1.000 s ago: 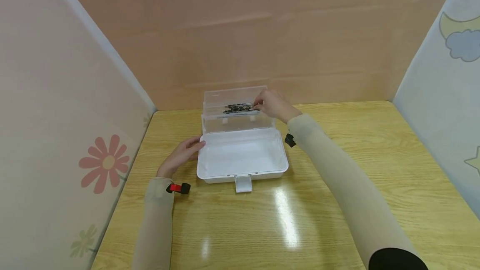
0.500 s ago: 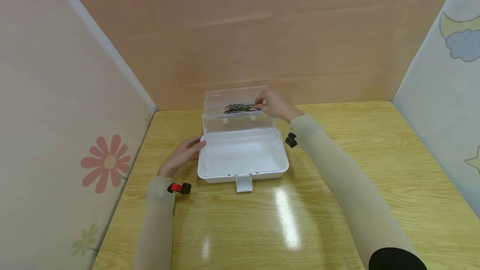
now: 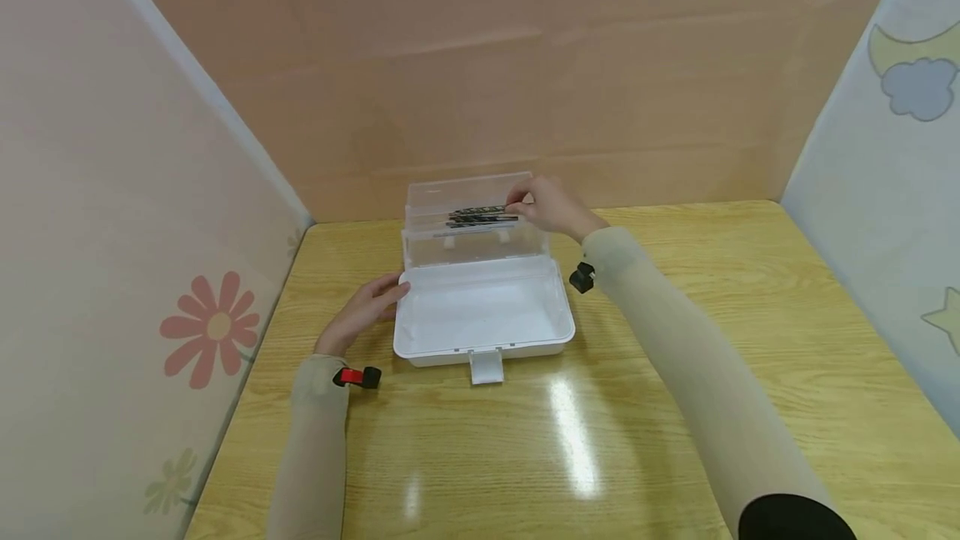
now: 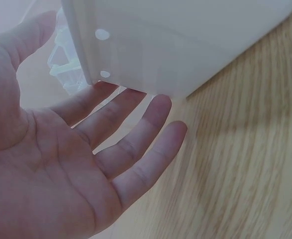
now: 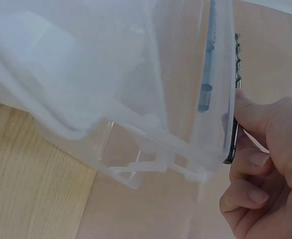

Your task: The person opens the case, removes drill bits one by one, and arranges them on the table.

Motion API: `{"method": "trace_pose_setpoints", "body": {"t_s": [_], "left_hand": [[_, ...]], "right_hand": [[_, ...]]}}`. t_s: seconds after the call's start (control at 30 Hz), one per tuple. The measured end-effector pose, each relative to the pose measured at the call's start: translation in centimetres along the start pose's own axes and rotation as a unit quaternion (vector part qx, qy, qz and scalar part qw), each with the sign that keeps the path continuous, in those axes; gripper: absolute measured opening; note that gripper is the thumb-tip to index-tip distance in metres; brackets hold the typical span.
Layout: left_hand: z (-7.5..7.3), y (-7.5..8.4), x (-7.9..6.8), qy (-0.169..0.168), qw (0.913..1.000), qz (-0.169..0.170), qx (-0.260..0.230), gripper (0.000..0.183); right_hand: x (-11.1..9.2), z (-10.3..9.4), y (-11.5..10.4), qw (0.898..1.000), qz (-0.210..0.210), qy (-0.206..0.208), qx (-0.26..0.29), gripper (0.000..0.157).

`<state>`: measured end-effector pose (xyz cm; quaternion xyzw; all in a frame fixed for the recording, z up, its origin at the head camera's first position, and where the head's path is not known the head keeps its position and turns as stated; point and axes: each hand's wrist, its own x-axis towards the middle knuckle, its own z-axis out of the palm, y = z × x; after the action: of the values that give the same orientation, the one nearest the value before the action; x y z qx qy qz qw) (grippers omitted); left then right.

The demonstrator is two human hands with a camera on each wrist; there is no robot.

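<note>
A white plastic box point(image 3: 483, 350) stands unlatched, its lid tilted back and clear trays point(image 3: 427, 222) raised behind the base. Several dark twist drill bits point(image 3: 474, 218) lie side by side in the upper tray. At that tray's right end my right hand point(image 3: 553, 207) pinches a drill bit point(image 5: 238, 62) between thumb and finger. Its dark, spiral length lies along the tray's outer face in the right wrist view. Through the clear plastic shows another bit point(image 5: 205, 84). My left hand point(image 3: 363, 312) touches the box's left rear corner, thumb at the rim, fingers extended along the outer wall.
The white base is bare inside, its front latch point(image 3: 487, 367) hanging down. Under it is a wood-grain table point(image 3: 675, 273). A brown panel point(image 3: 465, 82) rises close behind the trays, and pale printed panels point(image 3: 112, 190) flank both sides.
Hardly anything differs. The right fingers have shifted slightly at the end of the bits, and the whole head view has drifted a little. The left hand keeps its place at the box.
</note>
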<state>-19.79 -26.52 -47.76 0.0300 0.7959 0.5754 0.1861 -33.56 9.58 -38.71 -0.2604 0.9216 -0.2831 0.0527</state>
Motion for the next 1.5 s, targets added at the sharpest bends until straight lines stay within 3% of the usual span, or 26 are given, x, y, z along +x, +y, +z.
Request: {"method": "trace_pose_setpoints", "body": {"t_s": [0.43,0.77,1.5], "left_hand": [[-0.3,-0.1,0.1,0.003,1.0000,-0.007,0.004,0.078],[-0.4,-0.2,0.1,0.007,0.9999,-0.010,0.003,0.078],[-0.3,-0.4,0.1,0.011,0.9998,-0.016,0.002,0.080]], "right_hand": [[-0.6,-1.4,1.0,0.999,0.016,0.001,0.041,0.021],[-1.8,-2.9,2.4,0.999,0.022,0.020,0.042,0.023],[-5.9,-5.3,9.7,0.996,0.078,0.034,0.035,0.030]]}}
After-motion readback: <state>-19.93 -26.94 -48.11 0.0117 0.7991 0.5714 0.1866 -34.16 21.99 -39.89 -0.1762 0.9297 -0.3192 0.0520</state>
